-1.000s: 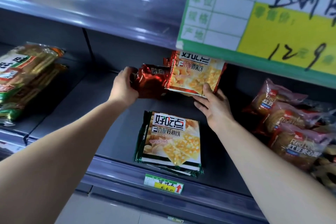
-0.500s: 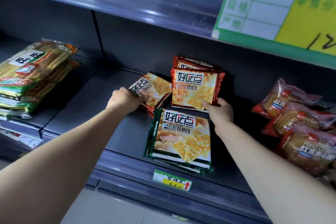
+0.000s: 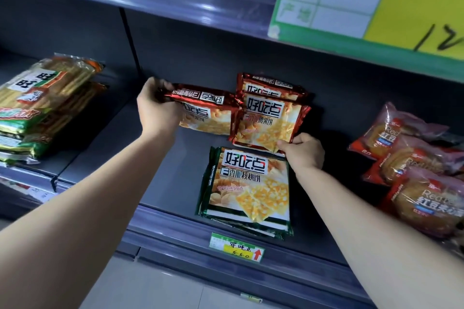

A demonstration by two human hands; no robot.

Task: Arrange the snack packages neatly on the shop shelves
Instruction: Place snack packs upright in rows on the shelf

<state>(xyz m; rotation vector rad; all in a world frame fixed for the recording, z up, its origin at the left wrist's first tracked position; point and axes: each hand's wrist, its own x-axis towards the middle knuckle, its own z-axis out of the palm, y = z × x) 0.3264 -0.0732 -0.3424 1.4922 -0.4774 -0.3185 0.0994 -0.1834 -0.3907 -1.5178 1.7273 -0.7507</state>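
Red snack pack point(image 3: 208, 110), tilted at the back of the shelf point(image 3: 120, 153), is clasped at its end by the left grip point(image 3: 158, 110); the right grip point(image 3: 303, 150) pinches the red stack point(image 3: 268, 120) at its corner. Laying it flat, edges matched, would suit.

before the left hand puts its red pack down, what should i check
1. Left hand grip on left red pack: ok, curled round its end.
2. Right hand on front red pack: ok, pinching its lower corner.
3. Left red pack aligned with front red pack: not ok, turned sideways.
4. Bare shelf left of green pack: ok.
5. Packs under green pack squared: not ok, edges peek out.
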